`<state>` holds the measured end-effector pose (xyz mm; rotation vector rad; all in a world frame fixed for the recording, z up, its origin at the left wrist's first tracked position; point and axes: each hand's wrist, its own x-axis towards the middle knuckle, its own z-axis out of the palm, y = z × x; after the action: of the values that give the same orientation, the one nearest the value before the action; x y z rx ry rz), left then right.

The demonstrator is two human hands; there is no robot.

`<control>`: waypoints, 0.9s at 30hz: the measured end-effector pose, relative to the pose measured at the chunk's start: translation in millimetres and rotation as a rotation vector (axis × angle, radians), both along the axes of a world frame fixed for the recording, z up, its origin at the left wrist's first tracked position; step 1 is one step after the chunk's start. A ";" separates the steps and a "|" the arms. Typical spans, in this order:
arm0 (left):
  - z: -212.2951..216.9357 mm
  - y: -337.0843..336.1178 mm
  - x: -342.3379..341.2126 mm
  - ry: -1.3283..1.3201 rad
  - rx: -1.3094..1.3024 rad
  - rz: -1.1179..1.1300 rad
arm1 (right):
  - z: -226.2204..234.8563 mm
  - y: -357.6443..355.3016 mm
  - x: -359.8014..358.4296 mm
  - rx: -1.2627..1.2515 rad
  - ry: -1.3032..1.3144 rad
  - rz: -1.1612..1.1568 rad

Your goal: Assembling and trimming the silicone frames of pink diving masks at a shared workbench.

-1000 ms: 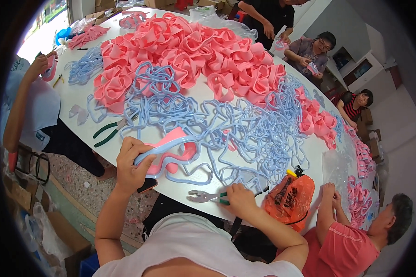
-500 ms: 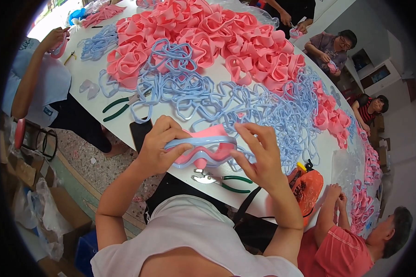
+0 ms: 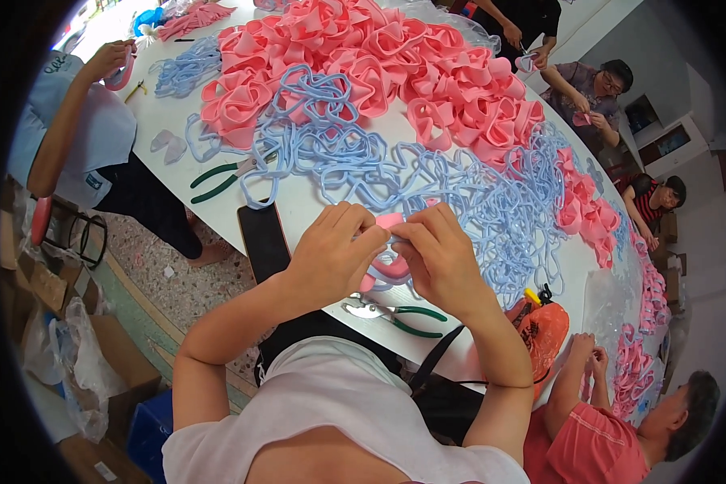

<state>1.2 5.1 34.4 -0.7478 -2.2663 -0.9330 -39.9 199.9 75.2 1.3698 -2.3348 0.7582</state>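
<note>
Over the table's near edge, my left hand (image 3: 335, 252) and my right hand (image 3: 442, 262) pinch a pink, goggle-shaped soft frame (image 3: 393, 268) with a light-blue rim. Both hands are closed, fingertips almost meeting at its upper edge; they cover most of it. Just below my hands lie green-handled pliers (image 3: 415, 313). Beyond them spread tangled light-blue rings (image 3: 339, 165). A big heap of pink soft frames (image 3: 371, 56) stands behind those.
A black phone (image 3: 264, 238) lies left of my hands, near a second pair of green-handled pliers (image 3: 218, 189). An orange bag (image 3: 540, 335) sits at right. Several people work around the white table (image 3: 165, 165), one close at left (image 3: 77, 137), another at lower right (image 3: 597, 440).
My right hand has come in from the open and now pinches the frame's upper edge. My left hand has shifted right and turned, hiding more of the frame.
</note>
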 end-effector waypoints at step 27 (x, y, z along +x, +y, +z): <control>-13.7 4.1 -15.7 0.129 0.211 -0.152 | -0.8 18.4 4.8 -0.269 -0.548 0.043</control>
<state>-14.5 9.2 20.8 -0.8682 -1.9849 -1.1401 -35.2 218.3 74.5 1.2050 -2.4610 1.5613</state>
